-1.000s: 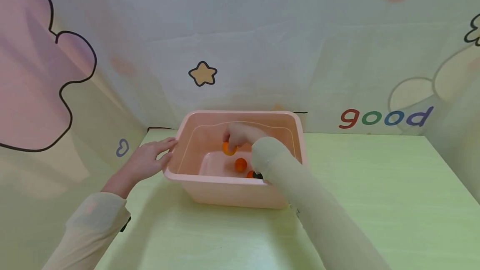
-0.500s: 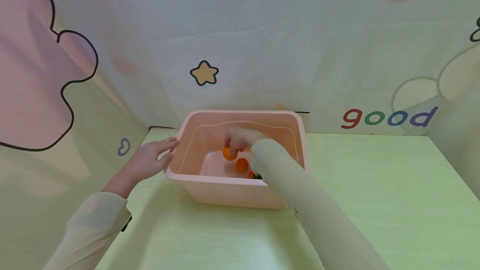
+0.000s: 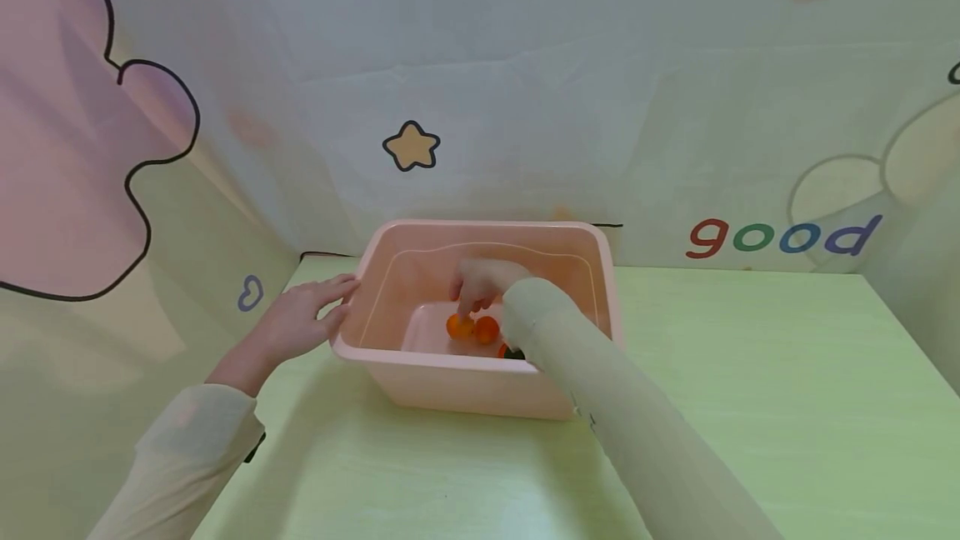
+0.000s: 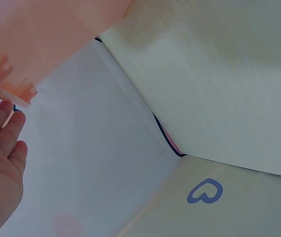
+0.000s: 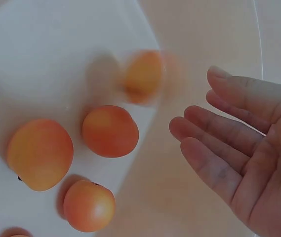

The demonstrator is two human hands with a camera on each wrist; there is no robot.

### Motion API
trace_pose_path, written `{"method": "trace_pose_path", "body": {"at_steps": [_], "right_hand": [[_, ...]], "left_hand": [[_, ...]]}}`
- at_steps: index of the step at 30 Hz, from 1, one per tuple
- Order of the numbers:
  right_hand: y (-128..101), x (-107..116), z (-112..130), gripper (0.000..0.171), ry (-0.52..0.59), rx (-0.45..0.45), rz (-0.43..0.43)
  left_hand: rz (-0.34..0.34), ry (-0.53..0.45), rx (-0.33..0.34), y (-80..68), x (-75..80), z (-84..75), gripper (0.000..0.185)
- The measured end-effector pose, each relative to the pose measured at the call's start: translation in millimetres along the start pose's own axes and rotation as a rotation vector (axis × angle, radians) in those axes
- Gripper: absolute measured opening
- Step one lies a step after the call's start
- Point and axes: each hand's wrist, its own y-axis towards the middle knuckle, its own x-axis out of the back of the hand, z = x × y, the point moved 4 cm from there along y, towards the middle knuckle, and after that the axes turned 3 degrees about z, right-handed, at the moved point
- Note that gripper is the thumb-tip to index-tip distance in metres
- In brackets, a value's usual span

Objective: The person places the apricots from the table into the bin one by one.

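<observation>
My left hand (image 3: 300,323) rests at the left rim of a pink plastic basin (image 3: 450,386); in the left wrist view its fingertips touch the rim from outside. Inside the basin, my right hand (image 3: 483,282) hovers with spread, relaxed fingers and holds nothing. Just below it is a yellow-orange round fruit (image 3: 457,327), blurred by motion in the right wrist view and apart from the fingers. Beside it lies a redder orange fruit (image 3: 487,330). Several such fruits, one a rounded orange-red fruit (image 5: 40,154), lie on the basin floor.
Near the basin's front wall a dark green thing (image 3: 513,353) shows partly behind the right sleeve (image 3: 540,315). The basin stands on a pale green table (image 3: 735,373), close to a printed cloth backdrop (image 3: 487,132).
My right hand lowered the yellow-orange fruit into the basin and let go; it now sits beside the redder one. The left hand stays at the rim. The head view shifted slightly.
</observation>
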Motion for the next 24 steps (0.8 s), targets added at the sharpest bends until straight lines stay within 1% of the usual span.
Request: {"method": "trace_pose_path", "body": {"at_steps": [2, 6, 8, 10, 12, 16, 18, 24], "right_hand": [[15.4, 2.1, -1.6, 0.024, -0.073, 0.031, 0.007], [58.8, 6.7, -6.6, 0.028, -0.194, 0.091, 0.048], [70.9, 8.7, -5.3, 0.031, -0.238, 0.111, 0.067], [77.0, 11.2, -0.7, 0.031, -0.297, 0.154, 0.087], [75.8, 14.2, 4.9, 0.029, -0.339, 0.193, 0.098], [64.0, 22.9, 14.7, 0.027, -0.444, 0.271, 0.097], [57.0, 28.7, 17.2, 0.027, -0.485, 0.289, 0.085], [40.4, 44.9, 19.6, 0.029, -0.567, 0.302, 0.058]], "left_hand": [[-0.003, 0.002, -0.004, 0.2, 0.6, -1.7, 0.043], [-0.004, 0.005, -0.006, 0.4, 0.3, -4.1, 0.043], [0.0, -0.002, -0.005, 0.7, -0.7, -4.6, 0.044], [0.004, -0.005, -0.002, 1.0, -1.7, -4.4, 0.044], [0.006, -0.009, 0.001, 0.9, -1.9, -4.3, 0.044], [0.002, -0.01, 0.002, 0.2, -1.3, -4.5, 0.044], [0.003, -0.014, 0.003, -0.3, -0.2, -5.3, 0.044], [0.017, -0.032, 0.021, -1.0, 1.3, -5.3, 0.045]]}}
